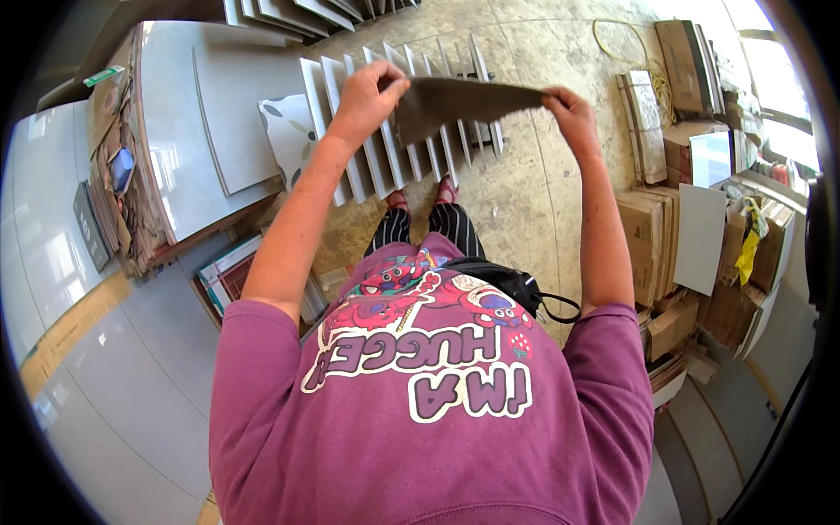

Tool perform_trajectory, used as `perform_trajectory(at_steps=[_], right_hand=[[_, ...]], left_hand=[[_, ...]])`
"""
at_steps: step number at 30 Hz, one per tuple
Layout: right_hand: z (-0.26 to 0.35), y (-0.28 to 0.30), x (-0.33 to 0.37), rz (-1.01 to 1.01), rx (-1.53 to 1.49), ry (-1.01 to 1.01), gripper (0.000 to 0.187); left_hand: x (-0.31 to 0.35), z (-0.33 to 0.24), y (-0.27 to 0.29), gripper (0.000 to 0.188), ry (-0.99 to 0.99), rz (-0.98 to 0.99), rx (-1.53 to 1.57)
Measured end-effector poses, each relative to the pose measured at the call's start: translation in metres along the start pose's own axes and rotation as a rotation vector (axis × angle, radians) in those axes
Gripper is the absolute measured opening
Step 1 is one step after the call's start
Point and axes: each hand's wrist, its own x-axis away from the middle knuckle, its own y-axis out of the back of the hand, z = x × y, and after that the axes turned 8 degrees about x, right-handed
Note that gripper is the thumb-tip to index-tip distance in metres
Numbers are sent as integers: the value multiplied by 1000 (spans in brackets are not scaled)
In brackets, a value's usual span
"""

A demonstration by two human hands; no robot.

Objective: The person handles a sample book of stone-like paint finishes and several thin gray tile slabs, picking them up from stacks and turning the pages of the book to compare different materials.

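A flat dark brown tile [459, 101] is held up level in front of me, seen nearly edge-on. My left hand [367, 92] grips its left edge and my right hand [569, 109] grips its right end. Both arms are stretched forward over a row of several white tiles [372, 153] standing on edge on the concrete floor, close to my feet [424, 194].
Large grey tiles [219, 122] lean in a stack on the left, with a leaf-patterned tile [289, 131] beside them. Glossy slabs [105, 350] lie at lower left. Cardboard boxes [652, 245] and a white tile [700, 236] crowd the right. A black bag [507, 280] hangs at my waist.
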Motion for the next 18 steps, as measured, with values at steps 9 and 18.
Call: perform_trajectory(at_steps=[9,18], right_hand=[[-58,-28,-35,-140,94,-80,20],[-164,-65,83,515,426,-271,22]], left_hand=[[-40,78,-50,8,-155,-115,-191],[77,171,-120,8,160,447,-366]])
